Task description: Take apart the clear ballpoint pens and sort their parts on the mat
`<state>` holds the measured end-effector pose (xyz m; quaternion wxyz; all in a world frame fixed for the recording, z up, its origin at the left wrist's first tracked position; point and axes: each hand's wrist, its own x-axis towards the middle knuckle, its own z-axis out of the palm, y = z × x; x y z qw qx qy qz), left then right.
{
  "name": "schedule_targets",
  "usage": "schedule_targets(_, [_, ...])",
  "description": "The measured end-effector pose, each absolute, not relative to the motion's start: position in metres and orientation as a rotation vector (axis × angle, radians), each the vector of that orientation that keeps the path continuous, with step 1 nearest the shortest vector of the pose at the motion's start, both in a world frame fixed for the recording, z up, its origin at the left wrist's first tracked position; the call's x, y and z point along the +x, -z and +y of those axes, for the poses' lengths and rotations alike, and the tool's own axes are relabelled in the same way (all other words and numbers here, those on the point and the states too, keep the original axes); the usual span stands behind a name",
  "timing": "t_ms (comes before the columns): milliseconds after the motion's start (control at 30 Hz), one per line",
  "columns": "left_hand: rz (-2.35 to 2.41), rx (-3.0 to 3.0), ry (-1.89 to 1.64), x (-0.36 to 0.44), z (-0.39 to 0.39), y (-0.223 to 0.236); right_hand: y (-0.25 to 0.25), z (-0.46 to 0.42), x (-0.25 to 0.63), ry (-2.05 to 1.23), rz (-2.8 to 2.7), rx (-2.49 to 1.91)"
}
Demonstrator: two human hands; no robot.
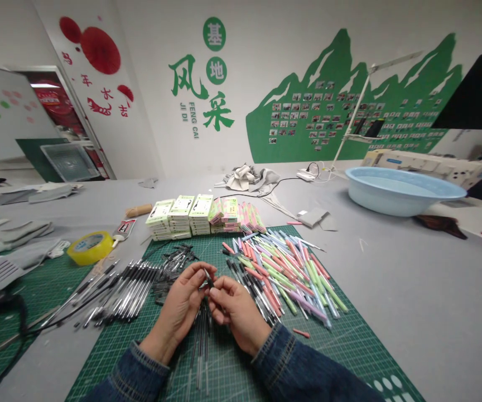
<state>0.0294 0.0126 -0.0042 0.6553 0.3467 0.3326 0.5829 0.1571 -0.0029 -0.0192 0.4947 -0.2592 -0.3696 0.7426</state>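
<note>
My left hand and my right hand meet over the green cutting mat, fingertips close together. Between them is a small black pen part with a pale pointed tip. My right thumb and forefinger pinch it, and the curled fingers of my left hand close around its other side. Thin dark pen refills lie below my hands, their upper ends hidden. Left of my hands are clear-barrelled pens with black ends and a heap of black pen clips or caps. Coloured pens lie piled to the right.
Stacked white-green boxes and pink boxes stand at the mat's far edge. A yellow tape roll and a glue tube lie left. Farther back are crumpled cloth and a blue basin.
</note>
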Motion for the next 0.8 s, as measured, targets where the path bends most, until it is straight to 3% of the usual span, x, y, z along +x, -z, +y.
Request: schedule_targets(800, [0.797, 0.754, -1.253, 0.0326, 0.0077, 0.0045, 0.0192, -0.0047, 0.1553, -1.906, -0.850, -0.538])
